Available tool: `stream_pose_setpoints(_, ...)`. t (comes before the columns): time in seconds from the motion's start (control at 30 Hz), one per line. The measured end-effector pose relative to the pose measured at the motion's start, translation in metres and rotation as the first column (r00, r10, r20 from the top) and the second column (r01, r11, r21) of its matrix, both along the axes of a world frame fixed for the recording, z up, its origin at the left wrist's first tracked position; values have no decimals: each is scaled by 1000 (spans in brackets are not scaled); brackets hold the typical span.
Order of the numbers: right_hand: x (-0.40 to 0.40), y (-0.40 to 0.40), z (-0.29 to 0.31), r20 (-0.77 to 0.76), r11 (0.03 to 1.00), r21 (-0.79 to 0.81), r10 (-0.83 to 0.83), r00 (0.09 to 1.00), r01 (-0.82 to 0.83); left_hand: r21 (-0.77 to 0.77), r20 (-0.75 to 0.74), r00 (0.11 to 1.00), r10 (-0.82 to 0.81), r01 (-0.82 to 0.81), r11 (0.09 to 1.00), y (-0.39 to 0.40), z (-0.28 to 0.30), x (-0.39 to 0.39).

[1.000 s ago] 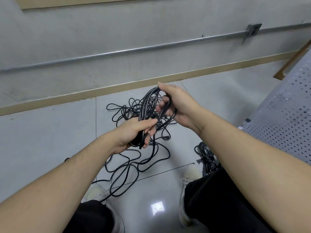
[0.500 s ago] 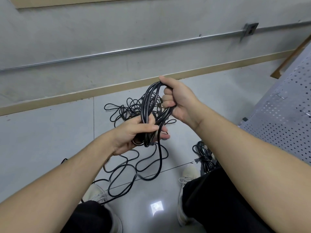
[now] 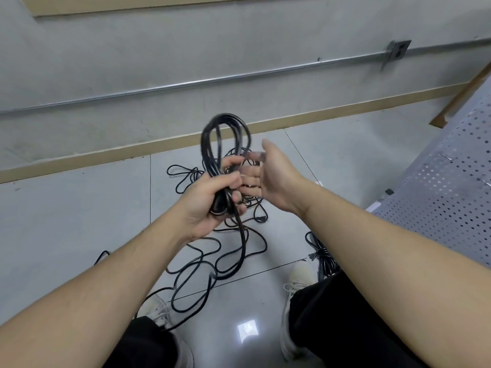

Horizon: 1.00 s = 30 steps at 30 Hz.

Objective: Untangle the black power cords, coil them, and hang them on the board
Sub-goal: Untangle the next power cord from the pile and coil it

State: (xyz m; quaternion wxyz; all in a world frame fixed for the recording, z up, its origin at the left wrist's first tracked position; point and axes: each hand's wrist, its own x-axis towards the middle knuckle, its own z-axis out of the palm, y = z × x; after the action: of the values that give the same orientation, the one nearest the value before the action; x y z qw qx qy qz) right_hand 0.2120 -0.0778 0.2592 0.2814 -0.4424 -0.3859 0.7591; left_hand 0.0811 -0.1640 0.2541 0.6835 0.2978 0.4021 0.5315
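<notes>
Since half a second ago our right hand (image 3: 268,173) has let go of the coil (image 3: 225,144) and drawn off to its right, fingers spread and holding nothing, blurred with motion. Our left hand (image 3: 212,200) alone has the grip now, fingers curled round the gathered lower end of the coil.

From that grip the coil's loops stand up and away from us, long axis roughly upright. One free strand (image 3: 243,243) hangs down from the fist to the floor (image 3: 66,221), where it joins the loose tangle (image 3: 212,264) spread below and beyond the coil. We judge the next loop must come from that strand, which lies below the coil and nearer the free right hand.

A second bundle of cord (image 3: 322,258) lies on the floor to the lower right of the coil, by our right shoe (image 3: 297,280). Farther right of the coil stands the perforated board (image 3: 451,187), well apart. Slack still crossing the tangle could snag as we pull.
</notes>
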Motion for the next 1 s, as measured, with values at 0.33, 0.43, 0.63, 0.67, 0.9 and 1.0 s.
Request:
stream_pose_setpoints(0.33,-9,-26,-10,362,633,4,721,591,-774,-55,118,851,512,-509,859,21,4,-41)
stream_pose_setpoints(0.43,-12,-25,-8,315,724,16,650,691,-689,-35,9,786,618,-618,786,22,5,-49)
stream_pose_setpoints(0.63,-2,-13,-9,630,687,192,461,625,-701,-82,-200,662,723,-746,660,21,1,-59)
stream_pose_setpoints(0.67,0,-13,-9,649,675,203,450,613,-710,-82,-229,653,722,-752,654,21,-1,-59)
stream_pose_setpoints(0.9,11,-18,6,615,594,453,331,715,-665,-22,-477,611,632,-726,687,21,-16,-58)
stream_pose_setpoints(1.0,13,-18,7,462,652,526,321,827,-546,-46,-553,666,501,-625,779,19,-19,-52)
